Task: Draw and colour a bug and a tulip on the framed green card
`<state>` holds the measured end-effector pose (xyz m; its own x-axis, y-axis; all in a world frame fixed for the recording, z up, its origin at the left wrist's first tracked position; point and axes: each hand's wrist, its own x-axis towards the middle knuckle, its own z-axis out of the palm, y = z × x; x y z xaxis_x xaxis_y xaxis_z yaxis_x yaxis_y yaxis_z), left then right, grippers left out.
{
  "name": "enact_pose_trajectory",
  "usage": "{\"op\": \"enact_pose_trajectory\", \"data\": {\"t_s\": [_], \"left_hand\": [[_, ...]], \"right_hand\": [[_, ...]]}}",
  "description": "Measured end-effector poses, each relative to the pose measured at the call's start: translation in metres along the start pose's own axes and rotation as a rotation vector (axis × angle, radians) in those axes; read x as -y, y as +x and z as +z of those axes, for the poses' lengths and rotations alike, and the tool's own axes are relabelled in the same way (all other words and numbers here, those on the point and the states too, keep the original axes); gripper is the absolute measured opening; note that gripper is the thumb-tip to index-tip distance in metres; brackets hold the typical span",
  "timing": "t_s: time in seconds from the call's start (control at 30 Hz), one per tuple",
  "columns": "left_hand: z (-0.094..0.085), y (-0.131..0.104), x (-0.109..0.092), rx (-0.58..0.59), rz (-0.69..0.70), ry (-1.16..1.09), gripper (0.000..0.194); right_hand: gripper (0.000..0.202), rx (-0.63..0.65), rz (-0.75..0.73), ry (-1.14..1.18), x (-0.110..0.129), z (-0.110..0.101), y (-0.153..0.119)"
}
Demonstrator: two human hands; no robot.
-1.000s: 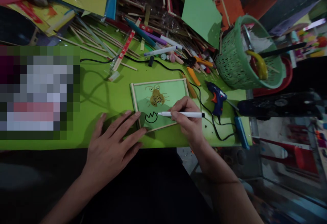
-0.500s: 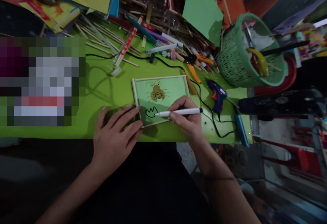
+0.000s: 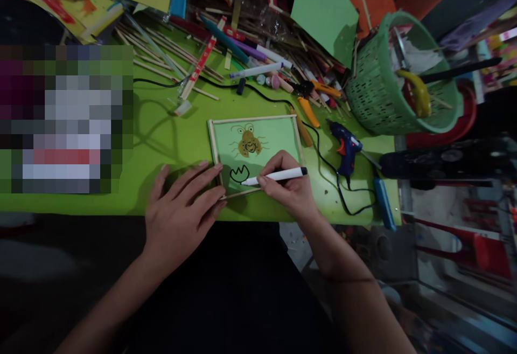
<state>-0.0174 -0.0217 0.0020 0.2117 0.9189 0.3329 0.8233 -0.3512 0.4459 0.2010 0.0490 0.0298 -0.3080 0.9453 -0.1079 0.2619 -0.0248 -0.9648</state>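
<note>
With the left hand point(image 3: 181, 211) spread flat, pinning the framed card point(image 3: 254, 149) at its 8 o'clock corner on the tabletop point(image 3: 161, 133), the right hand point(image 3: 288, 184) pinching the marker point(image 3: 274, 176) should draw slowly.

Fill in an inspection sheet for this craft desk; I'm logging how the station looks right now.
Surface: green table, mostly covered at the back.
Job's things: framed picture with a bug drawing; white marker tip on it.
Clutter: sticks, pens, pliers, paper sheets, green basket.
Grippers: left hand flat on the frame's edge; right hand grips the marker.
Cables: black cord runs to the blue glue gun.
Surroundings: red chair, partly visible.
</note>
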Motion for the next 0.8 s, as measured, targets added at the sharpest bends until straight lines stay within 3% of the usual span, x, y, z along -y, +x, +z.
{"op": "enact_pose_trajectory", "data": {"t_s": [0.8], "left_hand": [[-0.0005, -0.0002, 0.0014, 0.000, 0.017, -0.004, 0.017]], "right_hand": [[0.017, 0.016, 0.036, -0.007, 0.0060, -0.0005, 0.0051]]}}
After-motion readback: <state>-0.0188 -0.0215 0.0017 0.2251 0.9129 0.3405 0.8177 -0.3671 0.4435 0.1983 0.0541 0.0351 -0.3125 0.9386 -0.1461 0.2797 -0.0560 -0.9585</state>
